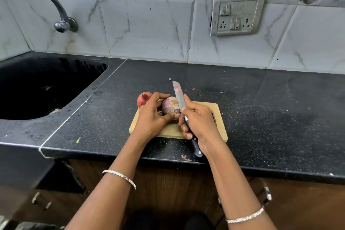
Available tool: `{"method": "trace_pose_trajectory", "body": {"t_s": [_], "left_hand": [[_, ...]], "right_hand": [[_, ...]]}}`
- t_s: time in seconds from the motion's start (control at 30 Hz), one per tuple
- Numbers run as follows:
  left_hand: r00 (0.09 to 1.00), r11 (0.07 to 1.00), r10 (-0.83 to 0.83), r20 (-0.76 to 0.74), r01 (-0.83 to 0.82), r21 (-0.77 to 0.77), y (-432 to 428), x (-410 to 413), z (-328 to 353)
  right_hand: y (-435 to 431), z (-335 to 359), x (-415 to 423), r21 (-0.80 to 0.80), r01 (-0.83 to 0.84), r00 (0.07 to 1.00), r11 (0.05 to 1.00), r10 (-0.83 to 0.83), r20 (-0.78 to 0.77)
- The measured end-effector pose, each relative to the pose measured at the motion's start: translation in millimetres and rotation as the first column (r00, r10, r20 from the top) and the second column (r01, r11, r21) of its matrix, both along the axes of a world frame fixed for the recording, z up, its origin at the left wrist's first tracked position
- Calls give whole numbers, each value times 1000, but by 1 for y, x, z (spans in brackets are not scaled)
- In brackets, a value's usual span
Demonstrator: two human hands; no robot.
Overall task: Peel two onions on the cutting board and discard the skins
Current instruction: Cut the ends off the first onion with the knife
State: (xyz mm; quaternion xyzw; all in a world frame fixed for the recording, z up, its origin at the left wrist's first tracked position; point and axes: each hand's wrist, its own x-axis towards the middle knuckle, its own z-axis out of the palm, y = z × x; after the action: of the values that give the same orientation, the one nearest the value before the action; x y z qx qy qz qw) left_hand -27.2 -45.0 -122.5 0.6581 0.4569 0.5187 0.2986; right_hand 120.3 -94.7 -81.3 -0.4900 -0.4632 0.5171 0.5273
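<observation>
Here the left hand curls round a purple onion, fingers over its far side and thumb under its near side, holding it just above the wooden cutting board. The onion's pale, papery cut end faces up and to the right. The right hand grips a knife by its dark handle, with the thumb stretched along the flat of the blade. The blade points away toward the wall and lies against the right side of the held onion; a scrap of pink skin sticks to the blade near its tip. The handle's riveted end juts out below the right hand, past the near edge of the board. A second onion, red-skinned and unpeeled, sits at the board's far left corner, just behind the left hand's fingers; whether it rests on the board or on the bench cannot be told. A few small skin scraps lie on the black speckled bench near its front edge. A dark sink is set into the bench at the left, with a curved tap on the tiled wall above it. Each wrist wears a thin silver bangle
</observation>
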Motion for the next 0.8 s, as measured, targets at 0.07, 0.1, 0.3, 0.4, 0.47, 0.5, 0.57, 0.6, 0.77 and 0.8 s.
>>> {"method": "trace_pose_trajectory", "body": {"t_s": [0.07, 0.1, 0.3, 0.4, 0.47, 0.5, 0.57, 0.6, 0.77, 0.8], "left_hand": [[1000, 1000, 8, 14, -7, -9, -1, 1, 1], [1000, 1000, 10, 13, -10, -10, -1, 1, 1], [1000, 999, 31, -4, -31, 8, -1, 2, 2], [999, 999, 39, 14, -39, -3, 0, 2, 1], [999, 999, 50, 3, -50, 5, 0, 2, 1], [998, 998, 57, -8, -57, 14, -1, 2, 1], [998, 998, 60, -16, -59, 20, -1, 3, 2], [998, 998, 59, -17, -59, 20, -2, 3, 2], [996, 996, 84, -14, -84, 19, -2, 3, 1], [996, 996, 90, -12, -90, 21, -2, 2, 1]], "right_hand": [[-1, -1, 1, -6, -21, 1000, 1000, 20, -7], [-5, -2, 3, -14, -33, 999, 999, 33, -7], [-13, -2, 2, -40, -15, 997, 999, 12, -81], [-1, 4, -5, -51, -3, 995, 999, -2, -100], [-5, 4, -4, -56, -33, 995, 998, 28, -92], [-11, 3, -1, -57, -49, 995, 997, 44, -84], [-24, 1, 3, -54, -63, 994, 997, 57, -94], [-28, 1, 3, -51, -60, 993, 997, 54, -102], [-2, 4, -6, -72, 17, 996, 997, -23, -84], [0, 4, -7, -72, 17, 997, 997, -22, -72]]}}
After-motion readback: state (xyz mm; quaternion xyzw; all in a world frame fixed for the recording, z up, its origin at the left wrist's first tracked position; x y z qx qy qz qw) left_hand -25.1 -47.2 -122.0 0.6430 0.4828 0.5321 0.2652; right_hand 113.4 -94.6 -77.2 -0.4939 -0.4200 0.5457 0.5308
